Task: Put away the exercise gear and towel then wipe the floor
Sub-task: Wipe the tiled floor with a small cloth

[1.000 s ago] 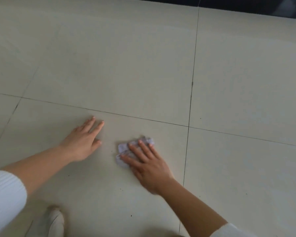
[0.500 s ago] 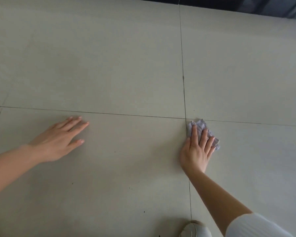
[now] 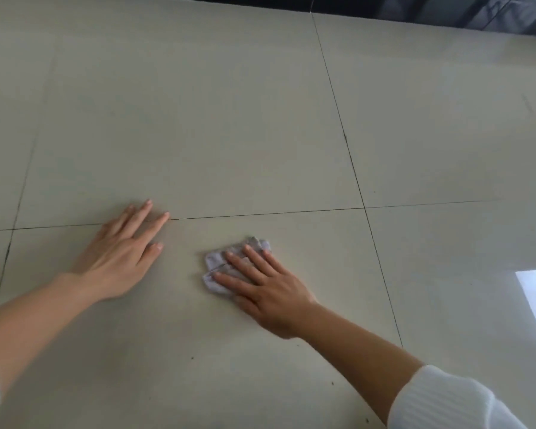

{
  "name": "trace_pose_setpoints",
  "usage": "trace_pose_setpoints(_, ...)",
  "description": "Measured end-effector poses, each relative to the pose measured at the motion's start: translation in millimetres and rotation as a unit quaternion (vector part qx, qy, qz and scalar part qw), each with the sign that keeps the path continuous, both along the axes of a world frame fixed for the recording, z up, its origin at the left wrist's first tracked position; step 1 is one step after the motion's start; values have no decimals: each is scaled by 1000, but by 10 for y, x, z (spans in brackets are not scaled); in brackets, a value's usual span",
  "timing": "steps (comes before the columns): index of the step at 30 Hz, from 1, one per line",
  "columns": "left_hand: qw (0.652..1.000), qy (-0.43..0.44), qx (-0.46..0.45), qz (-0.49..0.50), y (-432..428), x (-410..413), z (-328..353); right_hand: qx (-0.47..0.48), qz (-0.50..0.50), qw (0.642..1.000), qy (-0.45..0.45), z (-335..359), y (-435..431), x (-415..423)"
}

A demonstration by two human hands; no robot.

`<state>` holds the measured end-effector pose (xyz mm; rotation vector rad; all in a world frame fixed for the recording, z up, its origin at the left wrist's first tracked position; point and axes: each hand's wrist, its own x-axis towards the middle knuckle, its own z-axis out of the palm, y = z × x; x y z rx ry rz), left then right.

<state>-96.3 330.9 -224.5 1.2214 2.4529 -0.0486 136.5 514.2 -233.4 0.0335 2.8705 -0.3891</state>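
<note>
cloth (image 3: 229, 264) flat under right hand (image 3: 268, 292) fingers on floor (image 3: 198, 119)

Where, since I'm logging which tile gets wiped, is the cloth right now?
In the head view, the cloth lies lower centre on the floor, pressed under the fingers of the right hand, right of the left hand and below the horizontal grout line.

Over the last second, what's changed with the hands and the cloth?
The right hand, pressing the cloth flat, swept it right to the tile joint, then back left toward the left hand. The cloth was never let go. The left hand stayed flat on the floor, holding nothing.
</note>
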Motion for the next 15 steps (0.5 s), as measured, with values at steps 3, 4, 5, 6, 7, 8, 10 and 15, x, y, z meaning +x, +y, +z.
trace_pose_setpoints(3,1000,6,7,2,-171,-194,15,39,-189,980,-38,3,462,-96)
trace_pose_setpoints(4,1000,7,7,8,-256,-248,11,48,-244,967,-50,-24,589,-120)
trace_pose_setpoints(5,1000,9,11,19,-347,-297,7,52,-282,956,-54,-37,680,-162)
trace_pose_setpoints(6,999,8,16,35,-445,-350,-3,51,-309,948,-57,-41,721,-229)
trace_pose_setpoints(7,998,7,21,57,-539,-403,-6,35,-337,939,-64,-37,699,-319)
trace_pose_setpoints(8,997,5,22,80,-636,-457,-25,14,-377,923,-73,-18,626,-430)
trace_pose_setpoints(10,993,5,26,116,-793,-528,-62,-28,-449,889,-88,29,407,-657)
trace_pose_setpoints(15,989,-9,52,139,-876,-501,-138,-47,-404,903,-135,149,-109,-946)
